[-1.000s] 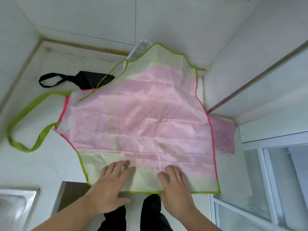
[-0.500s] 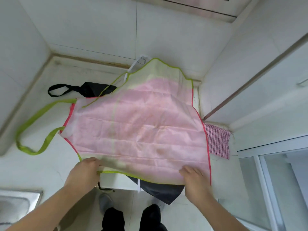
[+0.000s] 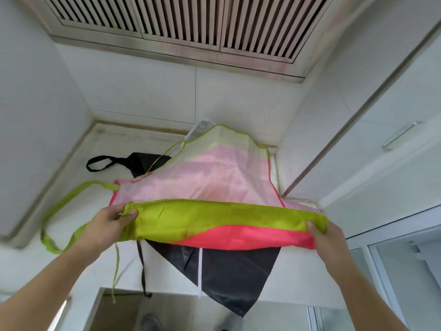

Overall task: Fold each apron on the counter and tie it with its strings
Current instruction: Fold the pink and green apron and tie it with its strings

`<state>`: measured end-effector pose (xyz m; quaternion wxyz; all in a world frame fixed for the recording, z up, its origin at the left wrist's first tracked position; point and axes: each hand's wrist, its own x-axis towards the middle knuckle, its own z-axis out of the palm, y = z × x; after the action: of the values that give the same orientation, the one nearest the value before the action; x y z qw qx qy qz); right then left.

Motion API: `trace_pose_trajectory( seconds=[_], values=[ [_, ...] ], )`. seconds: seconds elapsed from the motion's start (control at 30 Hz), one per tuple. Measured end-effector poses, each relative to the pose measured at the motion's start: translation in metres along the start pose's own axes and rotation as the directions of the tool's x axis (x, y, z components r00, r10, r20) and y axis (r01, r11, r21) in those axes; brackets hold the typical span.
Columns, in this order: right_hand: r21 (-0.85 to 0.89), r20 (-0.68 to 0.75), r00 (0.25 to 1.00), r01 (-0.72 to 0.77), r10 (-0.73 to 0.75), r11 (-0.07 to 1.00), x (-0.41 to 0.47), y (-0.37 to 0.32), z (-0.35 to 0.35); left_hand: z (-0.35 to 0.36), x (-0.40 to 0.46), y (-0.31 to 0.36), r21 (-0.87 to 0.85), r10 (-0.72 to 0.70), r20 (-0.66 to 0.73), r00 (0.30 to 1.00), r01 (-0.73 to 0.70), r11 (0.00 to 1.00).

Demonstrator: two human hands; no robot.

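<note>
On the white counter (image 3: pixel 78 266), in the corner under a slatted vent (image 3: pixel 181 22), lies the pink apron (image 3: pixel 202 180) with its green border. Its near hem (image 3: pixel 214 217) is raised off the counter and stretched between both hands, so that the bright green and red outer side of the cloth faces the camera, while the far part with the pointed bib stays flat on the counter and reaches the back wall. The left hand (image 3: pixel 107 223) pinches the left corner of the hem, with the thumb on top and the fingers curled under the cloth. The right hand (image 3: pixel 327 237) holds the right corner in the same way; its thumb presses on the green band and the other fingers are hidden behind the fabric.

My judgement is that the task is at its beginning. The first fold of this apron is in progress but not laid down, and no part is tied yet. The green neck strap (image 3: pixel 62 225) lies as a loose loop on the left, and one thin green tie string (image 3: pixel 116 273) hangs free below the left hand.

A black apron (image 3: pixel 229 275) lies under the pink one, one corner hanging over the counter edge, with its black strap (image 3: pixel 105 162) visible at the back left. A red checked cloth (image 3: pixel 298 206) shows at the right, possibly a third apron. These are also unfolded, so most of the work remains.
</note>
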<state>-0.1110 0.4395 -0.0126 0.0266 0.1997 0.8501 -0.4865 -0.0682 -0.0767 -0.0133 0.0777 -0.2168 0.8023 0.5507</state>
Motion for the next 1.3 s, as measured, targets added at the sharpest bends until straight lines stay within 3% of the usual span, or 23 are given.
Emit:
trace_pose_trajectory(
  seconds=[0.07, 0.13, 0.2, 0.33, 0.47, 0.7, 0.97, 1.07, 1.17, 1.23, 1.3],
  values=[
    [-0.232, 0.156, 0.987, 0.013, 0.024, 0.973, -0.001, 0.016, -0.007, -0.009, 0.000, -0.003, 0.155, -0.073, 0.182, 0.981, 0.045, 0.987],
    [-0.430, 0.354, 0.929, 0.064, 0.104, 0.901, -0.005, 0.027, -0.015, -0.019, -0.004, -0.005, 0.350, -0.204, 0.418, 0.886, 0.050, 0.935],
    [-0.503, 0.430, 0.894, 0.123, 0.124, 0.855, -0.009, 0.034, -0.024, -0.025, -0.008, -0.007, 0.499, -0.260, 0.476, 0.840, -0.014, 0.867],
    [-0.526, 0.410, 0.902, 0.111, 0.136, 0.843, -0.011, 0.030, -0.023, -0.021, -0.005, -0.016, 0.597, -0.161, 0.348, 0.924, -0.086, 0.798],
    [-0.505, 0.349, 0.930, 0.084, 0.114, 0.859, -0.010, 0.029, -0.017, -0.008, 0.000, -0.027, 0.578, -0.083, 0.172, 0.982, -0.032, 0.815],
    [-0.476, 0.158, 0.982, -0.019, 0.106, 0.879, 0.008, 0.028, 0.001, 0.011, 0.018, -0.011, 0.612, 0.098, -0.024, 0.995, -0.063, 0.788],
    [-0.549, 0.010, 0.961, -0.226, 0.276, 0.805, 0.042, 0.064, 0.024, 0.051, 0.089, -0.013, 0.631, 0.093, 0.046, 0.995, -0.101, 0.769],
    [-0.500, -0.068, 0.962, -0.263, 0.266, 0.825, 0.045, 0.083, 0.035, 0.070, 0.110, -0.015, 0.604, 0.090, 0.080, 0.993, -0.120, 0.788],
    [-0.353, -0.217, 0.913, -0.403, 0.345, 0.844, 0.030, 0.103, 0.045, 0.082, 0.112, -0.022, 0.558, 0.067, -0.020, 0.998, -0.045, 0.829],
    [-0.302, -0.278, 0.852, -0.516, 0.444, 0.802, 0.006, 0.115, 0.049, 0.088, 0.101, -0.035, 0.591, 0.080, -0.091, 0.993, -0.011, 0.807],
    [-0.349, -0.248, 0.792, -0.610, 0.557, 0.712, -0.025, 0.126, 0.050, 0.090, 0.085, -0.048, 0.615, 0.057, -0.078, 0.995, 0.003, 0.788]
  ],
)
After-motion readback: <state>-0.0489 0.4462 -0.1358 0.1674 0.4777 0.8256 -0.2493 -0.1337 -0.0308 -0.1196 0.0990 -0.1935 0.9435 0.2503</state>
